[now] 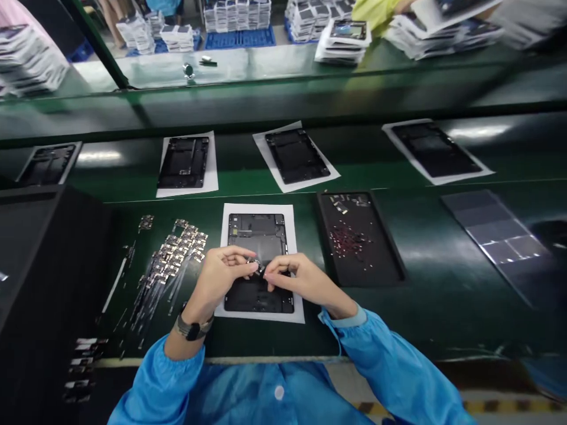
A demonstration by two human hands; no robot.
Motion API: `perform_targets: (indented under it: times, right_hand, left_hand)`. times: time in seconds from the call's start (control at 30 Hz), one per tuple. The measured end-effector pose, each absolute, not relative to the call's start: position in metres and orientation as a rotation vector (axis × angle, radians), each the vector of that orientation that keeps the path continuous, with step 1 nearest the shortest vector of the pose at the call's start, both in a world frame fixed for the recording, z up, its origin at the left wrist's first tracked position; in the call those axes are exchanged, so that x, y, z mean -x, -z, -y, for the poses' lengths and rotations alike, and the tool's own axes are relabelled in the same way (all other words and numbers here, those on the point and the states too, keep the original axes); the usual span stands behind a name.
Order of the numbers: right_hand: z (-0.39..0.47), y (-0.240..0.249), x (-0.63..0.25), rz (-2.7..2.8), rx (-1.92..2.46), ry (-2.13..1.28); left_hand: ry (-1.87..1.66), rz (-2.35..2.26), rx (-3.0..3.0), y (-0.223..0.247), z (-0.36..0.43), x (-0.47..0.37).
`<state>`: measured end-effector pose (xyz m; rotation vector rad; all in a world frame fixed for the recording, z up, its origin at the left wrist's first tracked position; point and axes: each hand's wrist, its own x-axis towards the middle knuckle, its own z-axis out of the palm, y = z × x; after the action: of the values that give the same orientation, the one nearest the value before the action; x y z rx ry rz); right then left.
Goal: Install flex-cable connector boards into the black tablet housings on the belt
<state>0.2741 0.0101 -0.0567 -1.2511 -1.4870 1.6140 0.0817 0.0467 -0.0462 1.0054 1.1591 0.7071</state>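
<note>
Near the bench's (pixel 425 324) front edge, our left hand (pixel 220 270) pinches a small board (pixel 256 267) above the black tablet shell (pixel 259 298), our right hand (pixel 302 275) closed beside it, on what we cannot tell, and a slack pinch could drop the board inside.

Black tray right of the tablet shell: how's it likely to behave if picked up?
The tray looks stiff: its rim runs straight. Its red parts are tiny, so the load is probably light. They look loose and scattered, so a tilt would likely send them sliding.
</note>
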Motion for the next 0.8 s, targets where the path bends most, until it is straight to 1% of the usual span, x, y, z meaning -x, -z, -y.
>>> perform_targets:
  times: [0.13,0.8]
  right_hand:
    - [-0.011,0.061,-0.277,1.481,1.244,-1.619]
    - [-0.01,0.066,-0.275,1.426,1.394,-1.623]
  left_hand:
    - [-0.669,-1.129,-0.984,0.056,-0.047,-0.084]
    - [-0.624,-1.186,-0.991,0.062,-0.047,-0.087]
